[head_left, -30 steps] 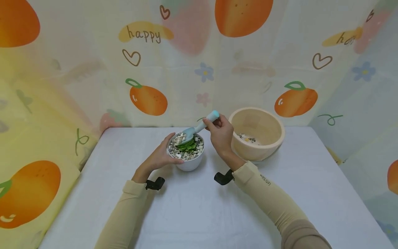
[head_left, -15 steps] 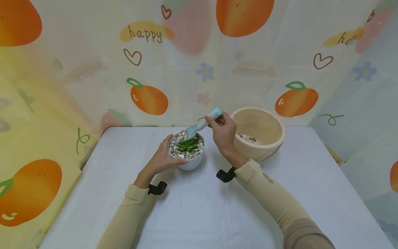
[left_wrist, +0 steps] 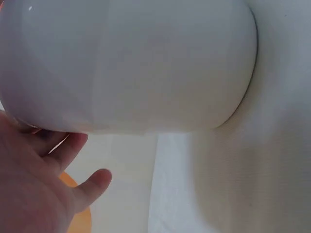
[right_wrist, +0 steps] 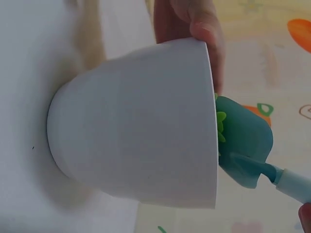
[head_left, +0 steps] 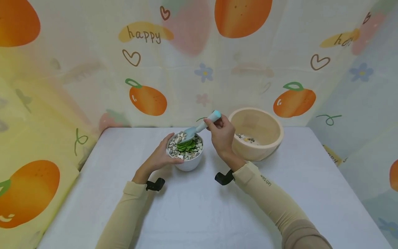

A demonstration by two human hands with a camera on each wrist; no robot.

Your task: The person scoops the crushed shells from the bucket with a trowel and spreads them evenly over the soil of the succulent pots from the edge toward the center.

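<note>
A white plant pot [head_left: 188, 165] stands on the table, filled with pale pebbles [head_left: 174, 152] round a green succulent [head_left: 186, 146]. My left hand [head_left: 161, 157] holds the pot at its left side, thumb along the front of the rim and fingers behind. In my right hand [head_left: 223, 135] is the handle of a light blue toy-like shovel [head_left: 202, 126], pinched between thumb and fingers. Its blade slants down over the pebbles, right above the succulent's leaves. From the right wrist view, the blade [right_wrist: 245, 138] overlaps the pot's mouth, and a fingertip shows on the handle.
A large beige bowl-shaped planter [head_left: 270, 149] stands behind and right of my right hand, with a few pebbles [head_left: 247, 138] on its bottom. A printed cloth hangs behind the white-covered table [head_left: 199, 214].
The shovel and right hand shift slightly in view along with the whole scene. Both hands keep their holds, and the blade stays over the pot.
</note>
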